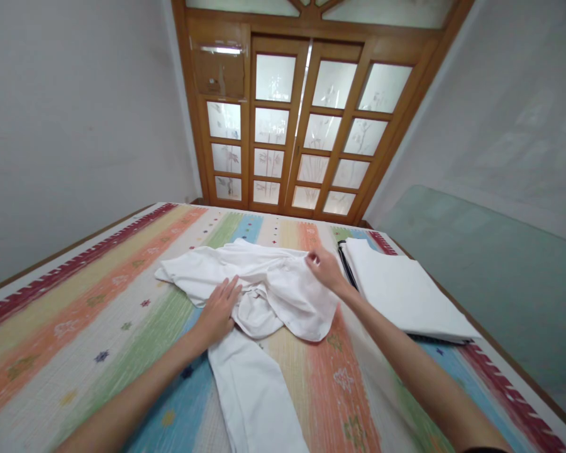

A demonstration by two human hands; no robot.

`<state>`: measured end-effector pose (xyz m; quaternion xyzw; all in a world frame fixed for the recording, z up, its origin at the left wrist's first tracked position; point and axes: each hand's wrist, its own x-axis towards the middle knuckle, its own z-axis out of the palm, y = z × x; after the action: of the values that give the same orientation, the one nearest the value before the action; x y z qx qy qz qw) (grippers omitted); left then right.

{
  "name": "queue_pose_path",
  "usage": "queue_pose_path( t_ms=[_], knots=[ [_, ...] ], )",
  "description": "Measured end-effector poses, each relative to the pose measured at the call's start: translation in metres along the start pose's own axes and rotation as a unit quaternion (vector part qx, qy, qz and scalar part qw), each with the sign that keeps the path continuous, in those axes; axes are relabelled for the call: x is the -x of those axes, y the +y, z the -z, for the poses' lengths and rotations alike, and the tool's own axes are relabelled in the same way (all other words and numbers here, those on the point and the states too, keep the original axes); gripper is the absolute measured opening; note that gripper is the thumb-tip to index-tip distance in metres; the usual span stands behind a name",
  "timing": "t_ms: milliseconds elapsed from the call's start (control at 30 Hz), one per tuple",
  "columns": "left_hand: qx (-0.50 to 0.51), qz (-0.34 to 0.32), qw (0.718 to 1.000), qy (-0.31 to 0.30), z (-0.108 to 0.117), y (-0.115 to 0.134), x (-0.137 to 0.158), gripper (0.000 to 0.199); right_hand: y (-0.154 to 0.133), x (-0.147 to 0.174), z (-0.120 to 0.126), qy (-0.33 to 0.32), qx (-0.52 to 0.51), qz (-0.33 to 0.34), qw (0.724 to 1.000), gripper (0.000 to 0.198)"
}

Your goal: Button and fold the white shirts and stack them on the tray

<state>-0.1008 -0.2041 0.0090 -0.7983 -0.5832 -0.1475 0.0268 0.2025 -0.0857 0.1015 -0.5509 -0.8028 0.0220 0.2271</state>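
A crumpled white shirt (297, 296) lies on the striped bed cover, with one long sleeve (259, 396) stretched toward me. My left hand (221, 309) rests on the shirt's near left part, fingers extended and lying flat on the cloth. At the shirt's upper right edge, my right hand (324, 267) is closed in a pinch on the white fabric. The folds between the hands are bunched, and a rounded flap hangs toward me. I cannot make out the collar.
To the right lies a folded white cloth (405, 289) with a dark edge. The colourful striped cover (117, 314) spreads under everything. Wooden doors with glass panes (306, 126) stand at the far end, walls on both sides. A pale green panel (490, 270) leans along the right wall.
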Motion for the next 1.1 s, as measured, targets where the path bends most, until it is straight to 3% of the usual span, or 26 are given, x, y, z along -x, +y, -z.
queue_pose_path(
  t_ms=[67,133,233,333,400,600,733,800,867,933,1000,1033,1100],
  knots=[
    [-0.001,-0.009,1.0,0.01,-0.003,0.006,-0.008,0.082,-0.034,0.03,-0.015,-0.12,-0.03,0.113,0.986,0.024],
    [-0.005,-0.02,1.0,0.014,-0.006,0.014,-0.015,0.073,-0.061,0.055,-0.032,-0.164,0.01,0.153,0.975,0.032],
    [-0.017,-0.03,0.999,0.012,-0.005,0.021,-0.019,0.063,-0.076,0.067,-0.049,-0.182,0.103,0.144,0.967,0.025],
    [-0.034,-0.024,0.999,0.009,0.001,0.014,-0.019,0.07,-0.062,0.055,-0.046,-0.198,0.154,0.099,0.963,0.028],
    [-0.048,-0.009,0.999,0.009,0.009,0.002,-0.018,0.075,-0.042,0.04,-0.031,-0.166,0.166,0.065,0.97,0.029],
    [-0.073,0.057,0.995,0.048,0.037,-0.057,-0.02,0.072,0.029,-0.005,0.033,0.054,0.195,-0.088,0.975,0.029],
    [-0.088,0.146,0.979,0.109,0.051,-0.098,-0.02,0.068,0.06,-0.018,0.046,0.101,0.175,-0.145,0.969,0.032],
    [-0.089,0.18,0.971,0.13,0.055,-0.11,-0.019,0.069,0.06,-0.011,0.038,0.125,0.176,-0.118,0.969,0.033],
    [-0.086,0.183,0.973,0.115,0.055,-0.113,-0.017,0.068,0.049,0.003,0.022,0.12,0.164,-0.043,0.978,0.038],
    [-0.081,0.152,0.982,0.073,0.051,-0.108,-0.016,0.065,0.032,0.023,0.0,0.047,0.121,0.068,0.989,0.041],
    [-0.074,0.12,0.989,0.043,0.045,-0.098,-0.014,0.062,0.014,0.041,-0.024,-0.057,0.084,0.189,0.977,0.043],
    [-0.07,0.112,0.99,0.043,0.042,-0.093,-0.013,0.061,0.007,0.047,-0.035,-0.083,0.08,0.218,0.969,0.043],
    [-0.068,0.101,0.99,0.066,0.037,-0.084,-0.011,0.054,-0.004,0.052,-0.052,-0.091,0.097,0.207,0.969,0.045]
  ],
)
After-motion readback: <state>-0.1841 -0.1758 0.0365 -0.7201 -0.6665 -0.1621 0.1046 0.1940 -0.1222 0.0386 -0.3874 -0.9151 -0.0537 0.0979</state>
